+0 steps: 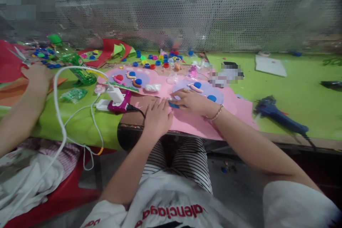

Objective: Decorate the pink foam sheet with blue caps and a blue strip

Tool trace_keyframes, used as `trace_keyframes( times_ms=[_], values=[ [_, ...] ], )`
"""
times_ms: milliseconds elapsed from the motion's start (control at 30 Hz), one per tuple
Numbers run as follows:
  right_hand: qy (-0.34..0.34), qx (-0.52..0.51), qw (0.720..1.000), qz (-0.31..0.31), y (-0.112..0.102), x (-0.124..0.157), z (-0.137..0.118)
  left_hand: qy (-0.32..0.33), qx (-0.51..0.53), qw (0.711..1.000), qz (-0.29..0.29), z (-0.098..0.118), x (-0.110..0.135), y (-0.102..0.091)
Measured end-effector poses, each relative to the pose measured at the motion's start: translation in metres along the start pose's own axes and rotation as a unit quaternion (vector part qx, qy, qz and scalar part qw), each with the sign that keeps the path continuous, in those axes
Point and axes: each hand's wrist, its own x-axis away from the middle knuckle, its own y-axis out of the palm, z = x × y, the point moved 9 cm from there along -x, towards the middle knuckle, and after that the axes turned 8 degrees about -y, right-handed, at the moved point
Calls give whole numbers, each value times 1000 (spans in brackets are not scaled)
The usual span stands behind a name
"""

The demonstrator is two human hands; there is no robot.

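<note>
My left hand [157, 119] lies with its fingers stretched out, pressing on the brown cardboard [132, 115] and the edge of the pink paper [187, 124]. Just right of it, my right hand [194, 104] is closed on a small flat blue piece [173, 104] at the paper's edge. Fingers cover much of this piece, so its kind is unclear. Under and beyond my right hand is a lilac oval [219, 94] bearing blue and pink clay snail shapes [196, 86]. Similar snails [130, 75] decorate a second oval to the left, near a white crumpled lump [152, 88].
A magenta power strip [121, 104] with white plugs and looping cables stands left of my hands. Further left are a green bottle [71, 57] and another person's hand [39, 74] by scissors [20, 57]. A blue glue gun [280, 115] lies right; small colourful tubs [157, 63] stand behind.
</note>
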Motion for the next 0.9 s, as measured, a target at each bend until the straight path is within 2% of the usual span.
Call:
trace_keyframes(
  times_ms=[133,333,733,900],
  values=[
    [9,-7,1000,9,-6,0,2,0,10,1000,19,-1,2,-1],
    [9,-27,1000,0,10,-2,6,49,19,997,55,6,5,-8],
    [39,0,999,-22,19,-7,4,61,45,996,42,7,4,-8],
    [34,-5,999,-2,9,-5,11,61,62,995,41,6,4,-6]
  ],
)
